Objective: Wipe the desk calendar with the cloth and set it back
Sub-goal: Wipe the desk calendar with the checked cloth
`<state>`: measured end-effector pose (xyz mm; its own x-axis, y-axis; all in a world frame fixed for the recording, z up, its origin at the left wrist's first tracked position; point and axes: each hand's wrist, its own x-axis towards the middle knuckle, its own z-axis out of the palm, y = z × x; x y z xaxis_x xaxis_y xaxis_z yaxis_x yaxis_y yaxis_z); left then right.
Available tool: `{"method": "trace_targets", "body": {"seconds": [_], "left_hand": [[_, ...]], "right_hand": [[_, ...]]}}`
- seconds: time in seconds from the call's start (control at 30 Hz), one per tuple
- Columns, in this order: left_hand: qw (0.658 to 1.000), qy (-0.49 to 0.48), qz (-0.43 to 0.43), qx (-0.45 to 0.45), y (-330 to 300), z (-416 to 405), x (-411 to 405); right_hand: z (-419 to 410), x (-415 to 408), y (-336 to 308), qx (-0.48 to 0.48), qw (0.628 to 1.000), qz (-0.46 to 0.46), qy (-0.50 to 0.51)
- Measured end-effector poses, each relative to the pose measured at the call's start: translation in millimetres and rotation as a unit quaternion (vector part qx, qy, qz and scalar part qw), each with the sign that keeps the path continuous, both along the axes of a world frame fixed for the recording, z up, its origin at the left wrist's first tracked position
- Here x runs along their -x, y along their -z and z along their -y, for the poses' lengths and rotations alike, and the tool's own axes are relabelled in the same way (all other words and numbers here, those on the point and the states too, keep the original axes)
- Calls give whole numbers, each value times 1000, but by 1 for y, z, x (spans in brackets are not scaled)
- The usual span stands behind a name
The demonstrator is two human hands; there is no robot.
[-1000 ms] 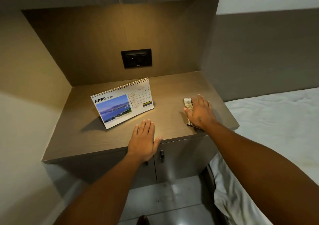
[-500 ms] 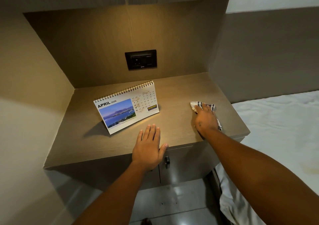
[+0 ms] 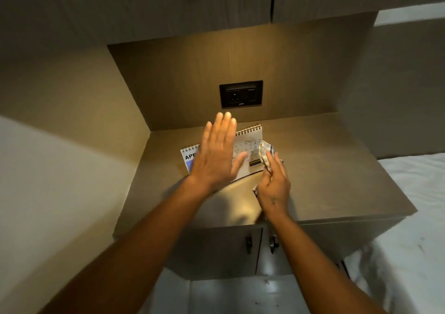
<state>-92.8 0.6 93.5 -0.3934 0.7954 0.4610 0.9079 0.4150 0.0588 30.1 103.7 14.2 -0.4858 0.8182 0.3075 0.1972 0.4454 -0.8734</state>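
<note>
The spiral-bound desk calendar (image 3: 250,142) stands on the brown bedside cabinet top (image 3: 325,169), showing an April page with a blue photo at its left. My left hand (image 3: 214,154) hovers flat with fingers spread in front of the calendar and hides its middle; I cannot tell whether it touches. My right hand (image 3: 274,183) grips a checked cloth (image 3: 265,153), whose bunched end lies against the calendar's right side. The calendar's lower right corner is hidden by the cloth and hand.
A black wall socket (image 3: 240,94) sits in the back panel above the calendar. Overhead cupboards (image 3: 192,7) hang above the niche. Two cabinet door handles (image 3: 260,241) are below the top's front edge. A white bed (image 3: 409,217) borders the cabinet on the right.
My left hand lifted off the front edge and rose in front of the calendar. My right hand picked the cloth up from the right side of the top and brought it left to the calendar.
</note>
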Motion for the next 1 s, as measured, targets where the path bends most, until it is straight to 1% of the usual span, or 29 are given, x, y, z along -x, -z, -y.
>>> {"method": "trace_targets", "body": {"seconds": [0.03, 0.07, 0.13, 0.2, 0.23, 0.3, 0.37, 0.47, 0.53, 0.6, 0.7, 0.8, 0.9, 1.0], "left_hand": [[1000, -11, -16, 19, -13, -3, 18], [998, -16, -28, 57, -22, -2, 36], [989, -16, -21, 146, -26, 3, 61], [969, 29, -10, 247, -16, 15, 142], [963, 43, 5, 266, -12, 15, 148], [962, 67, 45, 261, -15, 13, 151], [962, 71, 79, 251, -20, 5, 144], [958, 70, 109, 257, -20, 1, 137], [955, 66, 123, 261, -22, 0, 131], [954, 59, 131, 263, -20, 0, 131], [953, 58, 134, 264, -19, -1, 136], [953, 55, 137, 265, -18, -3, 137], [953, 48, 136, 265, -19, -4, 136], [951, 50, 142, 272, -15, -4, 130]], "right_hand": [[5, 7, -5, 14, 1000, -21, 10], [12, 17, -10, 29, 999, -31, 23], [15, 35, -16, 57, 997, -37, 39], [39, 117, -8, 98, 991, -60, 65], [40, 125, -12, 107, 990, -65, 58], [42, 139, -17, 90, 992, -68, 64], [36, 144, -18, 80, 992, -65, 72], [46, 153, -19, 84, 989, -64, 101], [68, 157, -11, 91, 990, -49, 94], [91, 158, 0, 88, 993, -31, 78], [91, 159, 3, 96, 992, -57, 65], [54, 158, -12, 111, 985, -86, 97], [25, 159, -22, 107, 982, -83, 128], [55, 156, -9, 107, 985, -62, 123]]}}
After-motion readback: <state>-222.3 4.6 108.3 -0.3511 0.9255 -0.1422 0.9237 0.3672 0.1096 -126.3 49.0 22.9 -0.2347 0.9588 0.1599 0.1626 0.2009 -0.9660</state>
